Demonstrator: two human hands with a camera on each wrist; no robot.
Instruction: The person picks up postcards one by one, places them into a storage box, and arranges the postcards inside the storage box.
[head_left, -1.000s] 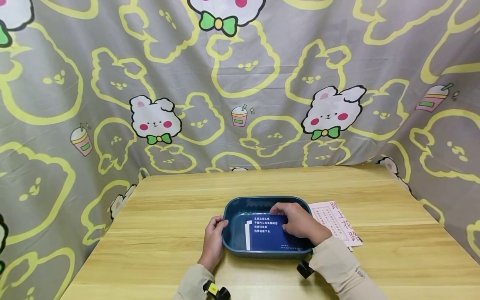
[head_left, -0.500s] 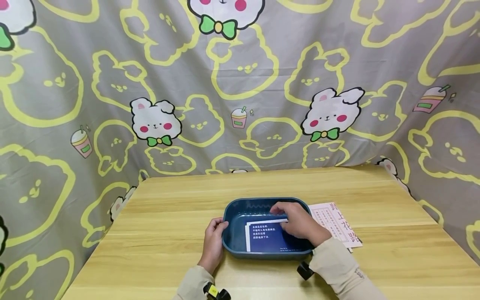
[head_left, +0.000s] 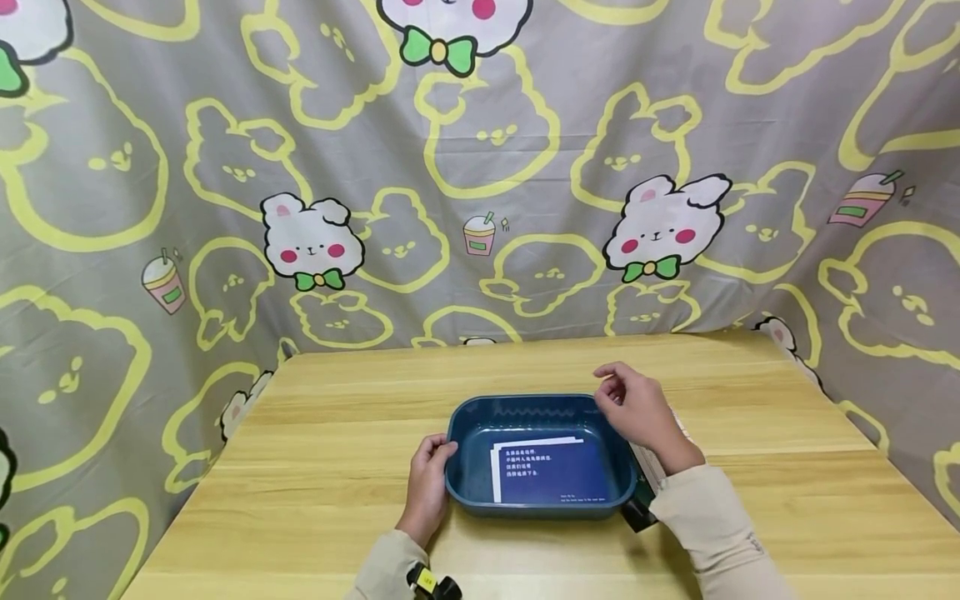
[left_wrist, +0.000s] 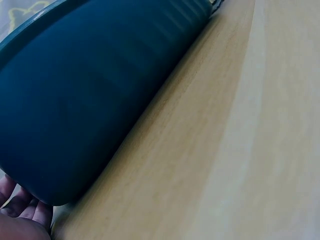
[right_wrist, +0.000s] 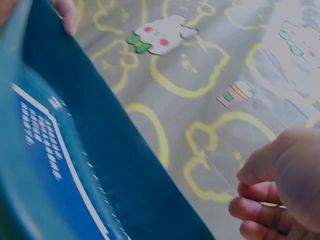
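Observation:
A dark teal plastic basin [head_left: 468, 467] with rounded corners stands on the table. In it lies a small stack of cards [head_left: 551, 475]; the top one is dark blue with white writing, and white edges show beneath it. My left hand [head_left: 429, 479] grips the basin's left side at the rim, and the left wrist view shows its fingers [left_wrist: 22, 204] against the outer wall. My right hand [head_left: 637, 412] is raised over the back right corner of the basin, fingers loosely curled, holding nothing. The right wrist view shows the same right hand [right_wrist: 280, 185] apart from the cards.
Paper sheets [head_left: 647, 461] lie right of the basin, mostly covered by my right hand and forearm. The wood-grain table [head_left: 337, 433] extends on both sides. A grey curtain [head_left: 540, 208] with rabbit prints hangs behind and at the sides.
My right hand has come off the cards and moved up and right, out of the basin. The top blue card slid slightly towards me earlier. My left hand stays put.

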